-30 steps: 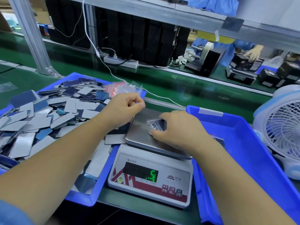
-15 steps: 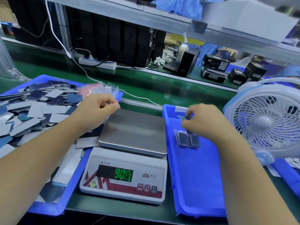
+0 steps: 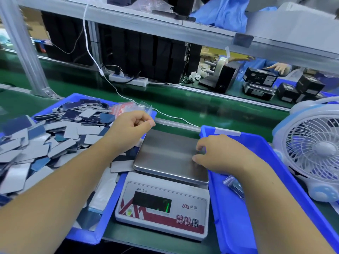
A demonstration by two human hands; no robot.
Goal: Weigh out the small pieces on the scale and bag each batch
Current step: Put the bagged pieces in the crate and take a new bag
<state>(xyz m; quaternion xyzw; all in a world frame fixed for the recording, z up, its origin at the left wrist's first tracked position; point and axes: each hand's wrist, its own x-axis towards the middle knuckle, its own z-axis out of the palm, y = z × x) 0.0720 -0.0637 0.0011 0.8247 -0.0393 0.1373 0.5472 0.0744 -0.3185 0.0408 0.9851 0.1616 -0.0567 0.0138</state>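
Scale (image 3: 165, 189) wedged between trays (pan (image 3: 168, 154) bare).

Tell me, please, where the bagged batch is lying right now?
In the head view, the bagged batch lies in the right-hand blue tray, beside the scale, partly hidden by the right forearm.

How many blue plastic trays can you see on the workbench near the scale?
2. One blue tray sits left of the scale, heaped with small flat pieces. The other blue tray sits right of it, holding a filled bag. Others may lie out of frame.
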